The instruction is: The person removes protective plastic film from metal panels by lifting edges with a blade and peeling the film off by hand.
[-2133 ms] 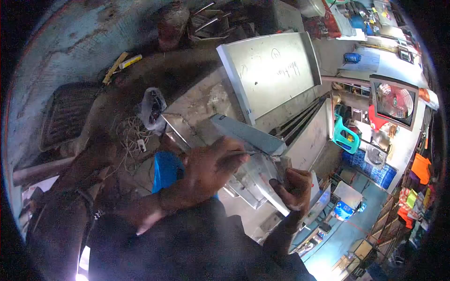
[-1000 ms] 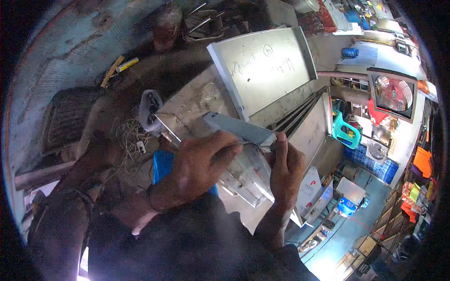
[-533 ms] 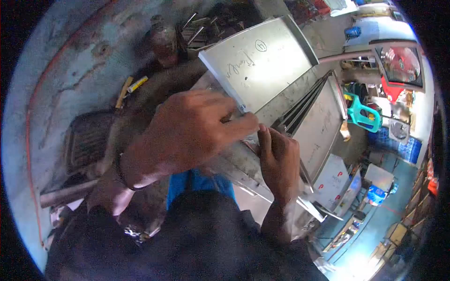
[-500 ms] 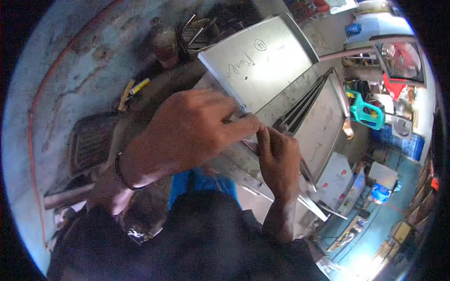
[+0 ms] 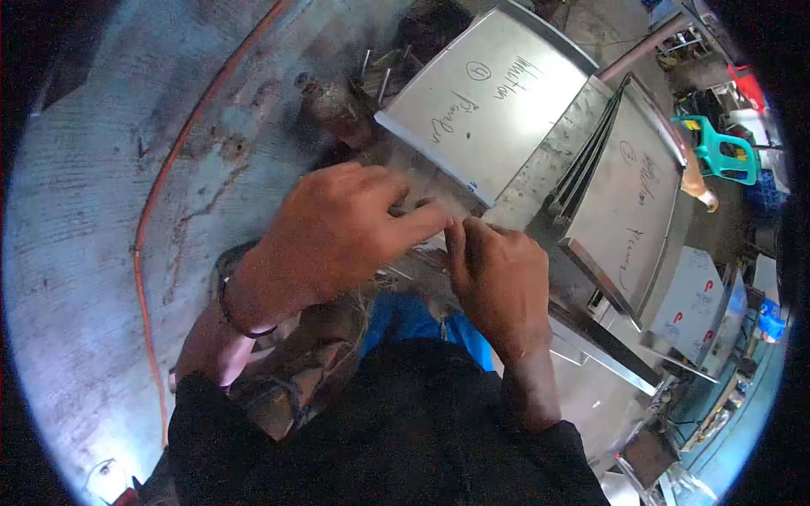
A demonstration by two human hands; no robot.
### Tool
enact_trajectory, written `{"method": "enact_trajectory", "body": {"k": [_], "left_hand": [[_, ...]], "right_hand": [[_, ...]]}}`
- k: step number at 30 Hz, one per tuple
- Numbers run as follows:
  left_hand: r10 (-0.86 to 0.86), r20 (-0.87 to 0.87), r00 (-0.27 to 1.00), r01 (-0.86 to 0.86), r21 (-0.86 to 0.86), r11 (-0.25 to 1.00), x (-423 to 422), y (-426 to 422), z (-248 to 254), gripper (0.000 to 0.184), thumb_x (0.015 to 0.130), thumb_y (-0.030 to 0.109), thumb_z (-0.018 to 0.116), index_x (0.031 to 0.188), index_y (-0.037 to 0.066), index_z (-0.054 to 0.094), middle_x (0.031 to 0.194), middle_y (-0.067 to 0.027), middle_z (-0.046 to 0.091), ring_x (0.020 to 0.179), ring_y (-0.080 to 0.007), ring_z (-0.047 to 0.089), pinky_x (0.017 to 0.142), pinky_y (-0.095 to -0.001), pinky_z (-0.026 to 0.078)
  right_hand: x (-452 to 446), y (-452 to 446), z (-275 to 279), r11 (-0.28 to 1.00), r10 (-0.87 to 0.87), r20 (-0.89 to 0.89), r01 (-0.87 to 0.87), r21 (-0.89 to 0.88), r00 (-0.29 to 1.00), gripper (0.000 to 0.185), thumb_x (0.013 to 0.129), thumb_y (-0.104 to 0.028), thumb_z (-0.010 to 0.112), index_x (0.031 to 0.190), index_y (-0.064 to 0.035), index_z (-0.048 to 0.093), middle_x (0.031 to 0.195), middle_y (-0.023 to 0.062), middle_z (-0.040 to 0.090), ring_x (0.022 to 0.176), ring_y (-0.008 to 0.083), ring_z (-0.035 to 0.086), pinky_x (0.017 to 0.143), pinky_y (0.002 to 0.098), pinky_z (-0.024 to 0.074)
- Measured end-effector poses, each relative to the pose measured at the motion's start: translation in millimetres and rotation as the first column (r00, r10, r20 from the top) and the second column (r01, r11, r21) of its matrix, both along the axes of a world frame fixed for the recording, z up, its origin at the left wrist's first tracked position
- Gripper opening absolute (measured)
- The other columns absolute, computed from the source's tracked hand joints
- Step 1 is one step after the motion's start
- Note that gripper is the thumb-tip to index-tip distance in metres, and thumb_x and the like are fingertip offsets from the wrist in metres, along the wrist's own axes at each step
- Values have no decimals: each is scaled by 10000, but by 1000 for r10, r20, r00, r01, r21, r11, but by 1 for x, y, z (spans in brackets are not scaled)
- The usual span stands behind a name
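My left hand (image 5: 337, 232) and my right hand (image 5: 504, 282) meet in front of my body, fingertips pinched and touching. Anything between them is too small or too hidden to make out. Just beyond lies a metal sheet panel (image 5: 506, 101) with folded edges and black handwriting. To the right, another metal panel (image 5: 624, 181) with handwriting rests on top of a stack of dark-edged panels (image 5: 582, 156). Under both is a spotted grey metal surface (image 5: 548, 181).
An orange cable (image 5: 159, 185) runs along the worn blue-grey floor (image 5: 93, 219) at left. On the right are a green plastic stool (image 5: 717, 152), sheets with red marks (image 5: 688, 299) and part of another person's limb (image 5: 699, 181). A metal bar (image 5: 641, 46) crosses the upper right.
My view has turned, so the panels sit farther right and more handwriting shows. Both hands stay pinched together; the right hand has shifted slightly in the view.
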State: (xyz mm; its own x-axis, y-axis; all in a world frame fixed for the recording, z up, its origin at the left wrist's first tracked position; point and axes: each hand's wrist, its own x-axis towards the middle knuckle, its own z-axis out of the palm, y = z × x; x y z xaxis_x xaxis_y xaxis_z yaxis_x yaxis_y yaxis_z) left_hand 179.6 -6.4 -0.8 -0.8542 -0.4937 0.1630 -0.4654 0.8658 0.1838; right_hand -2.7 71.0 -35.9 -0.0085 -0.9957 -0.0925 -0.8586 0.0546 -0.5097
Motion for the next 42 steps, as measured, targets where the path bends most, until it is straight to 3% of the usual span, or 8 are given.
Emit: {"method": "enact_trajectory", "body": {"k": [6,9,15,24,26,29,32,42], "left_hand": [[10,-73,997,-11,-16,1000,3,2,-3,282,722,88,681,1002,124,681,730,-81,557,658,-287,604,561,-408,492],[33,-6,999,-33,-71,997,1,7,-1,168,814,165,622,980,157,641,726,-63,567,672,-252,636,574,-367,517],[121,46,992,-123,36,992,-2,18,-4,184,817,131,618,1000,140,634,732,-78,571,666,-269,640,566,-392,518],[275,-136,952,-246,198,949,-3,29,-19,196,829,112,664,1020,105,619,783,-120,603,708,-350,643,589,-448,511],[349,-186,918,-302,243,922,-3,32,-20,179,840,102,667,1012,92,617,793,-127,614,712,-357,642,602,-451,513],[347,-211,914,-282,286,916,-3,36,-22,166,847,88,663,1007,81,616,799,-137,621,718,-360,645,617,-454,516],[354,-231,906,-284,287,915,-4,37,-22,148,861,71,648,1006,72,613,794,-141,621,730,-359,650,629,-455,518],[392,-244,887,-318,293,902,-7,40,-20,132,875,75,648,999,54,609,787,-157,615,715,-359,650,616,-448,513]], "right_hand": [[-4,-1,-3,999,19,2,-19,-26,1000,388,1000,-328,510,763,-57,655,624,191,641,579,376,669,552,481,543],[-4,-1,-3,999,19,-4,-19,-25,1000,391,1000,-328,509,761,-56,655,619,194,640,576,381,668,549,483,544],[-4,0,-5,999,23,13,-22,-29,1000,387,1000,-325,514,759,-58,656,614,195,639,574,378,668,544,480,543],[-4,-1,-2,999,19,-7,-20,-41,1000,385,998,-318,518,747,-61,654,620,190,644,576,374,668,540,475,542],[-3,0,-1,1000,-17,29,18,-11,999,389,982,-328,540,736,-49,653,656,198,637,656,388,662,622,486,531],[-2,0,0,1000,-14,10,14,21,1000,394,985,-331,534,740,-49,658,661,199,640,660,389,663,627,491,531],[-3,0,-2,999,20,28,-19,-40,999,391,996,-316,518,742,-53,657,630,194,645,586,380,667,547,481,541],[-5,0,-3,999,19,37,-17,-52,999,391,993,-312,522,742,-45,657,625,202,638,582,386,663,550,485,541]]}}
